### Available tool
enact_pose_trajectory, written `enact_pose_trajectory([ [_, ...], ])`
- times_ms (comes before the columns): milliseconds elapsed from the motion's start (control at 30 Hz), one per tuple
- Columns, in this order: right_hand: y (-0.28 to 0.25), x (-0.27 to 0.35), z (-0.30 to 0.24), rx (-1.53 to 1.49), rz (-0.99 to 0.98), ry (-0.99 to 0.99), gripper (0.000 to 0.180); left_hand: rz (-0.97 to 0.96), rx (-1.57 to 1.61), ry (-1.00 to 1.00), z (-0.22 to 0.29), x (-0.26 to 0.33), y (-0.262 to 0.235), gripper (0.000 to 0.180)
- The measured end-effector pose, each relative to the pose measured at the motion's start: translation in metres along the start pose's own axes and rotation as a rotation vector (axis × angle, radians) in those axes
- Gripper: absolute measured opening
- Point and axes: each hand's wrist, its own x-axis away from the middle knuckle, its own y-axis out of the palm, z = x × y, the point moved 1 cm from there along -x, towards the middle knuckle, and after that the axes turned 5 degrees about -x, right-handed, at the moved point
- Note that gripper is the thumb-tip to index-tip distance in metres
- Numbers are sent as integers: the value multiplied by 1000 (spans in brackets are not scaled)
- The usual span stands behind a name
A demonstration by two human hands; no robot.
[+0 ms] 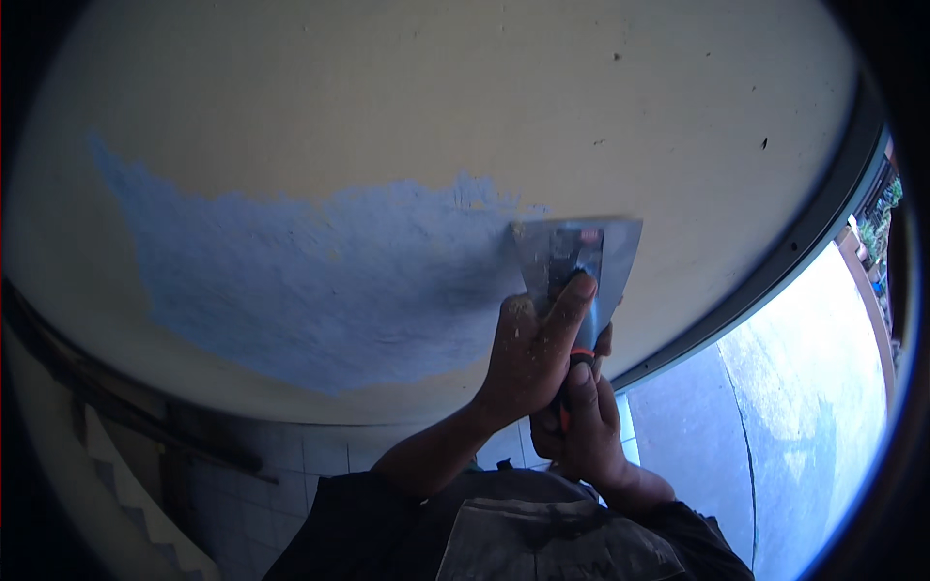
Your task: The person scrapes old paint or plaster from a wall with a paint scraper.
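A wide scraper [623, 254] with a flaring metal blade and a black and orange handle points upward at the beige wall [407, 107]. Its blade edge lies at or very close to the wall, just right of a rough bluish-grey patch [320, 271]. My left hand [528, 353] grips the scraper near the neck, thumb stretched up along it; pale specks dot the skin, and most of its fingers are hidden behind the tool. Lower down, my right hand [591, 431] is wrapped round the handle with its thumb on top.
The wall ends at a dark frame edge [775, 276] on the right, beyond which lies a bright paved surface [814, 387]. Pale floor tiles [358, 450] show below the wall. A dark bar [145, 412] runs along the lower left, near a stepped pale edge [136, 508].
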Motion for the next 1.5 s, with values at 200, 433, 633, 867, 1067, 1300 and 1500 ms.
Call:
enact_pose_trajectory([
  [200, -9, 5, 16, -3, 6, -25, 39, 3, -152, 132, -20, 6, -1, 35],
  [433, 4, 3, -3, -23, -1, -31, 37, -79, -17, 46, -2, -1, 1, 40],
  [633, 10, -2, -17, 21, -27, -20, 43, -28, 5, 66, 8, -5, 5, 41],
  [867, 5, -6, -20, -67, -96, 5, 38, 21, -102, 184, 2, -13, 4, 42],
  [1067, 5, 4, -18, -17, -111, 5, 39, 17, 9, 139, 14, -3, 10, 43],
  [1300, 15, 2, -28, -37, -150, 29, 37, -8, 78, 62, 31, -8, 8, 40],
  [1500, 6, 5, -14, -63, -17, 54, 38, 62, 10, 105, 0, -6, 7, 37],
])
